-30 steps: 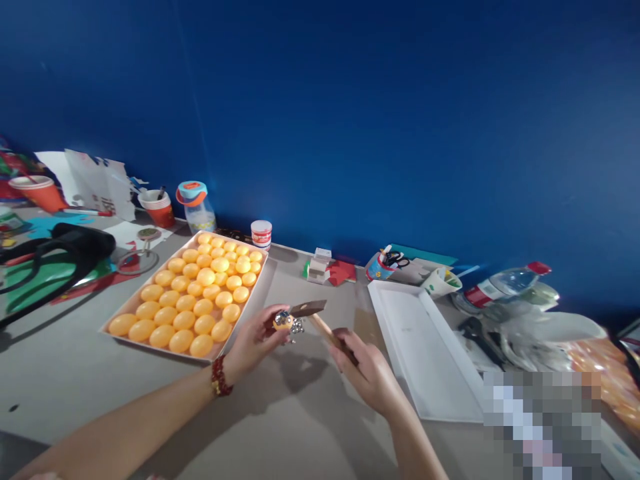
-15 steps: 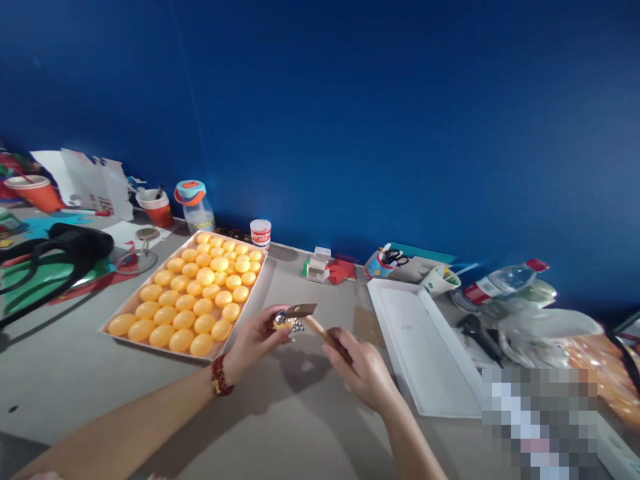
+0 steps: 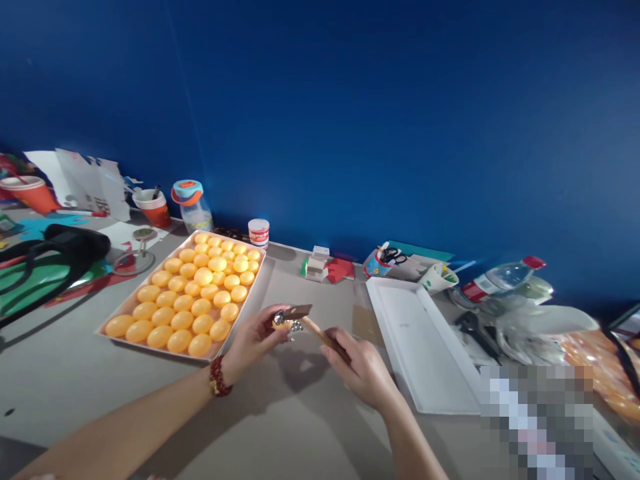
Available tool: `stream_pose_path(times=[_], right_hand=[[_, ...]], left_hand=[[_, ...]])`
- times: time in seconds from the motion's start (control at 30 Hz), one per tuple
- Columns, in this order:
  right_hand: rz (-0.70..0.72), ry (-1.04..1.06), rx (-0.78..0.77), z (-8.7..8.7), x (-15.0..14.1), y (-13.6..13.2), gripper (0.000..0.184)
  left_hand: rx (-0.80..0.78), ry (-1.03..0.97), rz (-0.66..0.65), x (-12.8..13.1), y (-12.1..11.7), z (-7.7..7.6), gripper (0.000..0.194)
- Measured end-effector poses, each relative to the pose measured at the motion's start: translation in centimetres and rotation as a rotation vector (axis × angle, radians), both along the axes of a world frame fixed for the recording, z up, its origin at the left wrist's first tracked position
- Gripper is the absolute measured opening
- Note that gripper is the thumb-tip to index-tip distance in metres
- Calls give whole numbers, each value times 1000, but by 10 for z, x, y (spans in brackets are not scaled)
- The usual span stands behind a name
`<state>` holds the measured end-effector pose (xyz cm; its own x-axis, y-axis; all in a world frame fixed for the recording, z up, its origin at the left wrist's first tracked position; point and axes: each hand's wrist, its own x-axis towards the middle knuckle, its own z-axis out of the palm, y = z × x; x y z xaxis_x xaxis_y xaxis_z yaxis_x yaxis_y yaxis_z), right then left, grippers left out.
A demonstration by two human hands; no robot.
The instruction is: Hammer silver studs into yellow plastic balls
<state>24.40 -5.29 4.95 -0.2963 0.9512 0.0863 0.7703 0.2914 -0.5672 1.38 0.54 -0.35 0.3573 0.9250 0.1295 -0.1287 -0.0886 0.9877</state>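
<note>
Between the thumb and fingers of my left hand (image 3: 260, 335) is an orange ball (image 3: 284, 326), partly covered by shiny silver bits (image 3: 297, 325) too small to make out. My right hand (image 3: 357, 363) is wrapped round the wooden handle of a hammer-like tool (image 3: 315, 328). Its flat brown head lies over the ball's upper edge; whether it touches the ball I cannot tell. To the left, a shallow box (image 3: 215, 358) is filled with rows of similar orange balls (image 3: 184, 320).
A long white tray (image 3: 425, 347) lies at the right, beside a plastic bottle (image 3: 500, 280) and clear bags. Along the blue wall stand a lidded jar (image 3: 194, 207), a small tub (image 3: 259, 232), a small box (image 3: 317, 263) and a pen holder (image 3: 377, 264). Black straps (image 3: 75, 250) lie far left.
The view has shifted very slightly. Both hands keep nearly the same place and grip, with the tool's head still over the ball.
</note>
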Motion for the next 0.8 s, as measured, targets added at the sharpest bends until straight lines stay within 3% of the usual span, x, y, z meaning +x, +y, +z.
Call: stream_pose_path(times=[0.2,0.3,0.4,0.57,0.8], right_hand=[[3,20,-8,0,-1,0,14],[-76,121,4,-4,-4,0,14],[-146,311,-9,-12,-16,-2,15],[-168,608,-122,-23,-41,-5,21],[-150,698,-144,-28,-48,-7,23]], left_hand=[[58,32,-2,-1,0,-3,42],[28,-76,-40,-1,-2,-7,42],[-27,-202,-155,0,-7,-6,44],[-44,-240,-342,1,-17,2,39],[-52,-240,-322,3,-22,-2,38]])
